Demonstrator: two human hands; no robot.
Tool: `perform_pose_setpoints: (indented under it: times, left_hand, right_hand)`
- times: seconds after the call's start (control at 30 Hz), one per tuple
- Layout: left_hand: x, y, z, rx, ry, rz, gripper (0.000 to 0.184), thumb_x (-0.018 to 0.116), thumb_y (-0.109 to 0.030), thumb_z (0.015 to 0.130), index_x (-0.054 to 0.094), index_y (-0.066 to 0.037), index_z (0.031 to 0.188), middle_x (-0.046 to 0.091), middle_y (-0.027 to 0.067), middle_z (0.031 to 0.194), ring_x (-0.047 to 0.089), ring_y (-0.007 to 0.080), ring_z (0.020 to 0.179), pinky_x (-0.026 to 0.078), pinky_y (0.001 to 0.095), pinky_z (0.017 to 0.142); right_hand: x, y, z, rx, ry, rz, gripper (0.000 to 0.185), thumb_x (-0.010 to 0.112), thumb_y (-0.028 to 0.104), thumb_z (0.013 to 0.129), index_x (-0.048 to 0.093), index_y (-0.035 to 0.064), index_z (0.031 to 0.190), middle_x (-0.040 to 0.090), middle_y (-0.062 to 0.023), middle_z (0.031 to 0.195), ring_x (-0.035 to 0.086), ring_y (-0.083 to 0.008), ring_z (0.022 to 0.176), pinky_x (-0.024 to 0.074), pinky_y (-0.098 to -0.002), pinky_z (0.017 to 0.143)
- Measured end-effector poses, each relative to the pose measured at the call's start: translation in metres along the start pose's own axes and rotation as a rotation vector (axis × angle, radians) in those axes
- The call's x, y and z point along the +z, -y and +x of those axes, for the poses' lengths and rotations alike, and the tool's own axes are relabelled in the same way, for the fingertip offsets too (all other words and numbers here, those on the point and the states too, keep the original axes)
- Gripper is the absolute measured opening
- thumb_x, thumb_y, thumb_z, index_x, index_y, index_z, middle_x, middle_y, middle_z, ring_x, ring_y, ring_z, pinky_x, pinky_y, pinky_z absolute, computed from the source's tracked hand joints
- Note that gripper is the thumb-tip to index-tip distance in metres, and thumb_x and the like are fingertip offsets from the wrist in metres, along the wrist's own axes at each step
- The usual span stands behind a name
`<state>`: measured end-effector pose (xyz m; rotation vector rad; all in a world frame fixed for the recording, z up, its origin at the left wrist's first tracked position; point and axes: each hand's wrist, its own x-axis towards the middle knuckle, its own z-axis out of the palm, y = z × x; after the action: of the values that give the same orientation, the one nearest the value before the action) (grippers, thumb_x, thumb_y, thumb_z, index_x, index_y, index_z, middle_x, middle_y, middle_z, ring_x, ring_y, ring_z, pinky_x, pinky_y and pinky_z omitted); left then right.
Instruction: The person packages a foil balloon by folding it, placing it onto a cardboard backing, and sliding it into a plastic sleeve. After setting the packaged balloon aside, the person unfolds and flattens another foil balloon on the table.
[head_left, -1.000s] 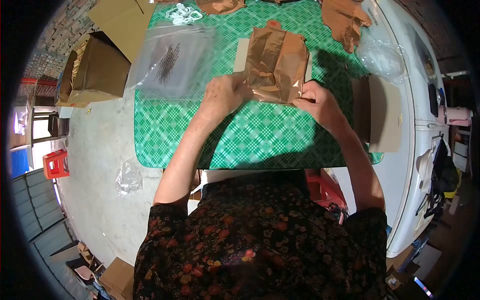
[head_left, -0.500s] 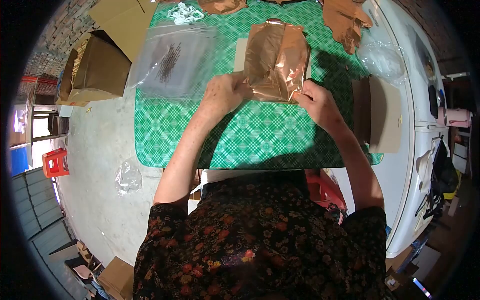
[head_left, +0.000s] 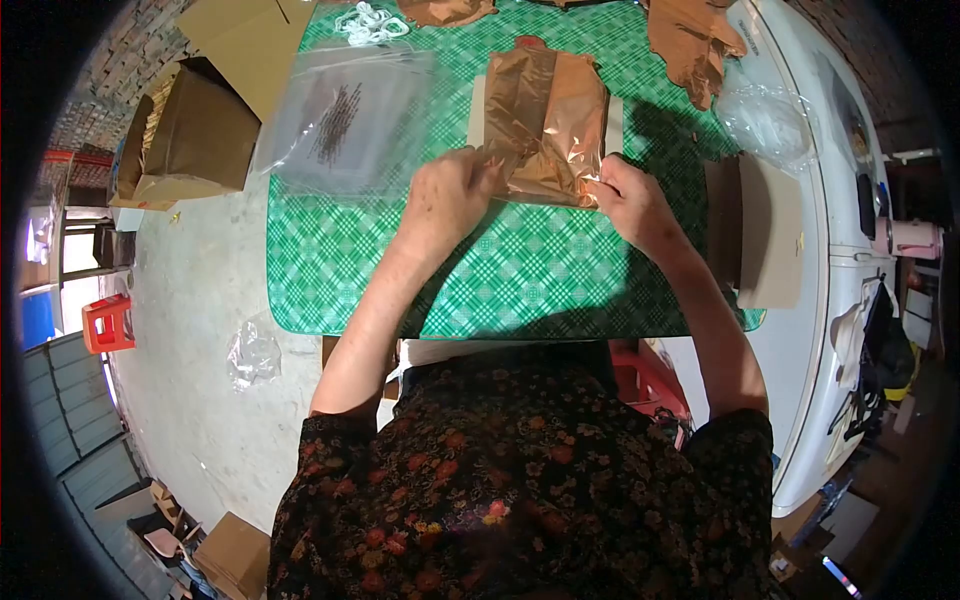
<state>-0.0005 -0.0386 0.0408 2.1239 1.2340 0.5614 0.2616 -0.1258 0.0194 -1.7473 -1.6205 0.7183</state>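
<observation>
A shiny copper-coloured foil bag (head_left: pixel 560 110) lies on the green checked tablecloth (head_left: pixel 480 280), over a pale cardboard sheet (head_left: pixel 614 125) whose edges show at both sides. My left hand (head_left: pixel 452 192) is closed on the bag's near left corner. At the near right corner my right hand (head_left: pixel 635 205) pinches the bag between thumb and fingers. The bag's near edge is stretched between both hands and looks creased. Left of it is a stack of clear plastic bags (head_left: pixel 390 110) with dark printing, close to my left hand.
White cord (head_left: pixel 370 24) lies at the table's far left. More copper-coloured material (head_left: pixel 690 45) lies at the far right, beside clear plastic (head_left: pixel 765 125). A cardboard piece (head_left: pixel 770 230) stands at the right edge, near a white fridge (head_left: pixel 840 300). An open carton (head_left: pixel 205 135) is at left.
The far end of the foil bag has shifted slightly left, uncovering more cardboard at its right. Both hands keep hold of the near corners.
</observation>
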Motion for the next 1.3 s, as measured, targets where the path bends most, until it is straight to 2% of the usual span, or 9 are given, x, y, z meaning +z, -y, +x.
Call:
perform_pose_setpoints:
  times: [0.07,0.17,0.27,0.47,0.77,0.97,1.17,1.3]
  left_hand:
    - [0.006,0.005,-0.003,0.067,-0.067,0.043,0.025,0.068,-0.022,0.1,0.074,0.0,0.109,0.073,0.0234,0.099,0.07,0.0439,0.09,0.054,0.0502,0.082]
    - [0.009,0.007,-0.005,0.038,-0.059,0.042,0.024,0.069,-0.022,0.099,0.075,-0.002,0.109,0.069,0.0229,0.099,0.069,0.0431,0.089,0.053,0.0515,0.081]
    - [0.005,0.001,-0.009,0.044,-0.035,0.039,0.024,0.069,-0.022,0.098,0.074,-0.001,0.109,0.066,0.0221,0.097,0.067,0.0427,0.091,0.052,0.0521,0.082]
    - [0.005,0.004,-0.014,0.022,-0.01,-0.023,0.025,0.069,-0.022,0.098,0.074,0.001,0.106,0.062,0.0196,0.098,0.065,0.042,0.094,0.05,0.0512,0.084]
    - [0.009,0.007,-0.015,0.086,-0.015,0.006,0.022,0.068,-0.018,0.099,0.072,0.003,0.105,0.061,0.0199,0.098,0.064,0.0409,0.092,0.051,0.0493,0.084]
    - [0.016,0.008,-0.017,0.136,-0.074,0.046,0.017,0.066,-0.014,0.099,0.071,0.003,0.1,0.062,0.0213,0.099,0.064,0.0417,0.093,0.053,0.0495,0.083]
    - [0.021,0.005,-0.02,0.153,-0.157,0.156,0.021,0.066,-0.019,0.1,0.072,0.001,0.098,0.063,0.0198,0.1,0.065,0.0403,0.095,0.054,0.0505,0.083]
    - [0.015,0.001,-0.021,0.086,-0.104,0.217,0.025,0.065,-0.026,0.101,0.072,-0.003,0.099,0.064,0.0172,0.098,0.066,0.0392,0.096,0.054,0.0505,0.081]
  right_hand:
    - [0.0,-0.001,0.0,-0.015,0.001,-0.003,0.024,0.069,0.01,0.099,0.049,0.0002,0.088,0.05,-0.0063,0.072,0.046,-0.0133,0.066,0.0439,-0.0341,0.062]
    - [-0.001,-0.002,-0.001,-0.004,0.017,0.031,0.022,0.069,0.01,0.099,0.052,0.0001,0.089,0.051,-0.0054,0.072,0.046,-0.0123,0.066,0.0437,-0.0334,0.061]
    - [-0.004,0.002,-0.003,0.018,0.023,0.01,0.021,0.074,0.01,0.093,0.057,-0.0023,0.092,0.063,-0.02,0.076,0.066,-0.0303,0.067,0.0501,-0.0413,0.062]
    - [-0.004,0.003,-0.009,0.011,0.022,0.047,0.021,0.074,0.011,0.094,0.058,-0.0024,0.09,0.064,-0.018,0.075,0.066,-0.0293,0.066,0.0511,-0.0406,0.062]
    - [0.002,-0.001,-0.018,-0.117,-0.116,-0.116,0.017,0.074,0.009,0.091,0.061,-0.0014,0.086,0.065,-0.0216,0.083,0.067,-0.0426,0.08,0.0535,-0.0488,0.069]
    - [0.011,-0.007,-0.019,-0.204,-0.173,-0.269,0.018,0.073,0.011,0.09,0.061,-0.0009,0.086,0.064,-0.0211,0.087,0.065,-0.0445,0.086,0.0539,-0.0526,0.074]
    - [0.015,-0.003,-0.019,-0.184,-0.176,-0.334,0.017,0.071,0.01,0.091,0.06,-0.0022,0.091,0.064,-0.0229,0.091,0.064,-0.0458,0.086,0.0543,-0.054,0.076]
    - [0.015,-0.002,-0.02,-0.154,-0.151,-0.348,0.016,0.07,0.008,0.091,0.06,-0.0037,0.093,0.063,-0.0248,0.092,0.064,-0.0467,0.087,0.0542,-0.0542,0.077]
